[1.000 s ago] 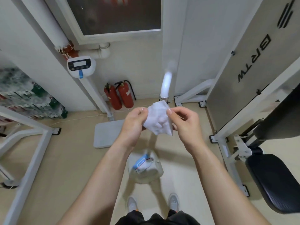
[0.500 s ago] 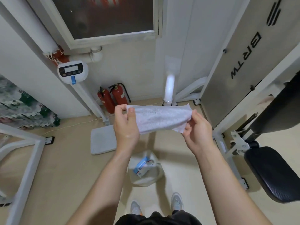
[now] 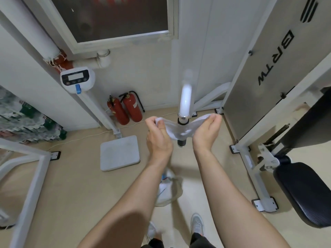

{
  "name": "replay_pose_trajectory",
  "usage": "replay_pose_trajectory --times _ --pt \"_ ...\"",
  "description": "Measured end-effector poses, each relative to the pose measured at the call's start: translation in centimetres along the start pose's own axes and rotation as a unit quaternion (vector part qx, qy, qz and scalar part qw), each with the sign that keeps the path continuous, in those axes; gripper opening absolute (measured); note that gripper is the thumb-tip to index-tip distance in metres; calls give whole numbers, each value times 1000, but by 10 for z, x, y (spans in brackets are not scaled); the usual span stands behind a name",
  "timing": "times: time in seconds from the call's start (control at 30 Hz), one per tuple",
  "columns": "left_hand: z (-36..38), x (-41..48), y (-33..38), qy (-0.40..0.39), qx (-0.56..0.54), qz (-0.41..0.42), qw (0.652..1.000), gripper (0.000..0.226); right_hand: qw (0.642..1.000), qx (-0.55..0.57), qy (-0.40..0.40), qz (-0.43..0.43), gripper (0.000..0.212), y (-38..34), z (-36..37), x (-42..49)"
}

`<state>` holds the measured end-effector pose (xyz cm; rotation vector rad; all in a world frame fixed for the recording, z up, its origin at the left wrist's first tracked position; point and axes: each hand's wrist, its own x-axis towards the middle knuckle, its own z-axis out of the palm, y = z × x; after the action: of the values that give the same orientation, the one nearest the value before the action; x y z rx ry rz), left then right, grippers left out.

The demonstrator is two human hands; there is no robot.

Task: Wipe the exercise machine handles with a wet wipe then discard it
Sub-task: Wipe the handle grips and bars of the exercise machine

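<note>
white wet wipe (image 3: 179, 130) draped over black handle (image 3: 182, 142); left hand (image 3: 158, 136) and right hand (image 3: 206, 130) each pinch one end.

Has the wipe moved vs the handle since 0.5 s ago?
Yes. The wipe has gone forward onto the handle: held short of it before, it now wraps the black end.

A gym: weight machine (image 3: 279, 72), padded seat (image 3: 304, 194), standing scale (image 3: 119, 152)
</note>
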<state>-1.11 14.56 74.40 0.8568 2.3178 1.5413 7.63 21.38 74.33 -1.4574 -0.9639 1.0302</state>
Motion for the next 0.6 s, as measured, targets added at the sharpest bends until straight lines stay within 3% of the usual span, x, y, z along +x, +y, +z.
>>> replay_pose_trajectory --times 0.2,0.4,0.53,0.6 --pt "18 16 16 -23 -12 -33 999 15 999 -26 -1 35 21 3 28 9" --pt "22 29 10 -37 14 0 999 13 990 -101 72 -74 22 3 34 5" --pt "17 31 11 -27 -5 9 1000 5 994 -96 44 -28 24 -2 33 -4" --pt "15 32 16 -43 -54 -15 997 20 995 -82 41 -23 24 -3 31 -10"
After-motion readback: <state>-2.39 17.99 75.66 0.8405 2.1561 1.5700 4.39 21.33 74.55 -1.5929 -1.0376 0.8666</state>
